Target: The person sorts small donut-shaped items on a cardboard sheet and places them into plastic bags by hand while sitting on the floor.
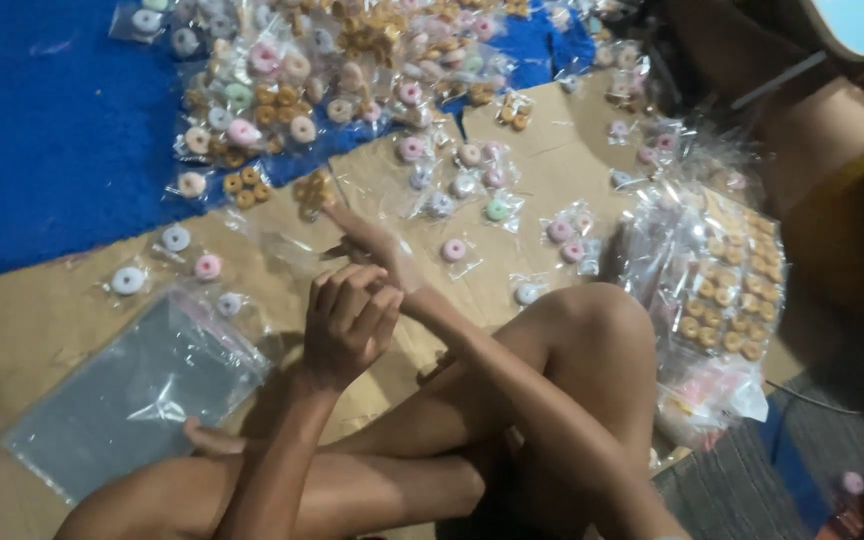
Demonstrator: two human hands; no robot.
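Clear plastic, a small crinkly bag point(297, 252), sits at the fingertips of my right hand point(377, 245), which reaches forward over the brown cardboard point(42, 320) on the floor; whether those fingers are pinched on the film or only touching it I cannot tell, since the hand is blurred. My left hand point(347, 320) is nearer to me, its grip curled together into a loose fist with nothing visible inside it, resting just behind the right wrist above my crossed legs point(552, 380). Left of that hand lies a flat stack of empty clear bags point(132, 395) on the cardboard. Beyond my right hand, small ring-shaped sweets in single wrappers are scattered: a pink one point(454, 249) just beside the fingers, a green one point(497, 210) a little further, white and pink ones point(177, 238) off to the left. Further out, a dense heap of wrapped rings point(332, 70), pink, white and golden brown, spreads over a blue mat point(42, 130). To my right stands a big clear pack of golden rings point(727, 290) in rows.
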